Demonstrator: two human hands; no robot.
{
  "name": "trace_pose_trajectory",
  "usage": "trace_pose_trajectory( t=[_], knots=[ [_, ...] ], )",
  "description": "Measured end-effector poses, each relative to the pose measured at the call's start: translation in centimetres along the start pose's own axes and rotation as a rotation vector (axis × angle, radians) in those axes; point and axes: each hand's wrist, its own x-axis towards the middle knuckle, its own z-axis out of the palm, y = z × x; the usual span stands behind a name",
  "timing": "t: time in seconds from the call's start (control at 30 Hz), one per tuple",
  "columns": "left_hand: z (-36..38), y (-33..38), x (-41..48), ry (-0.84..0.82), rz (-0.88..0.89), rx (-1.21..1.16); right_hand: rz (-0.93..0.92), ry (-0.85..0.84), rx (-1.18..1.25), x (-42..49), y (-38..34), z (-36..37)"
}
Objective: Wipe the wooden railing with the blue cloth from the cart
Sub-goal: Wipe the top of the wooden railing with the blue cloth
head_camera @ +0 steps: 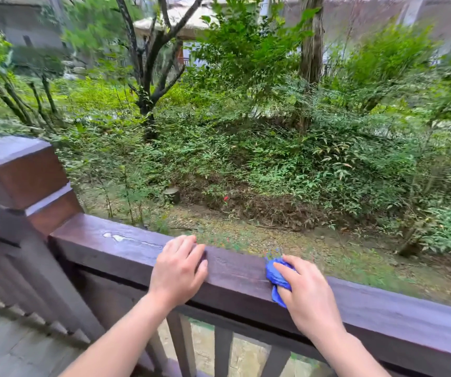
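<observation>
While the person is leaning over the wooden railing (pixel 235 270), the wiping is plainly under way, since the cart is nowhere in view and the blue cloth (pixel 275 276) is already on the rail. Starting at nine o'clock, the square post (pixel 20 172) with its stepped cap is standing at the rail's left end, and nothing shows whether it has been wiped. Just toward three o'clock from it, a pale wet-looking streak (pixel 121 237) is lying on the rail's top face, well apart from the cloth, so that stretch is probably still waiting for a pass, though I cannot tell whether the mark is water or dirt. Next, the left hand (pixel 178 270) is resting flat on the top of the rail, its grip open and empty, fingers draped over the far edge, apparently steadying the body. Further toward three o'clock, the right hand (pixel 306 291) is pressing the bunched cloth against the rail, its grip closed on the cloth, which is poking out at the nine o'clock side of the fingers and hanging a little down the near face. Beyond that hand the rail is running on to the frame's right edge, with a faint sheen that does not settle whether it is clean. By my reckoning, fetching is done and most of the wiping is left.
</observation>
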Motion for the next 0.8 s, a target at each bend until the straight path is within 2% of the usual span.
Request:
trace_pose_trajectory(
  t=[0.17,0.2,0.3,0.37,0.47,0.57,0.73,0.8],
  knots=[
    [1.5,-0.8,-0.2,0.033,0.083,-0.053,-0.142,-0.065,-0.048,-1.1,1.2,-0.3],
    [1.6,-0.9,-0.1,0.045,0.086,-0.061,-0.105,-0.063,-0.067,-0.6,1.6,-0.5],
    [1.3,-1.0,0.0,0.027,0.076,-0.065,0.182,-0.008,-0.069,2.3,0.8,-0.2],
    [1.2,-0.7,0.0,0.015,0.061,-0.077,0.235,0.008,-0.033,3.0,-2.2,0.9],
    [1.2,-1.2,0.1,-0.003,0.071,-0.106,0.029,-0.039,0.015,1.1,-7.0,3.8],
    [1.2,-0.9,0.2,0.012,0.075,-0.091,-0.083,-0.06,0.023,1.0,-6.9,3.5],
    [1.3,-1.1,0.1,0.03,0.085,-0.1,0.258,0.017,-0.06,4.5,-6.2,3.1],
    [1.5,-1.1,0.0,0.045,0.089,-0.104,0.206,0.014,-0.062,3.7,-7.9,4.0]
  ],
)
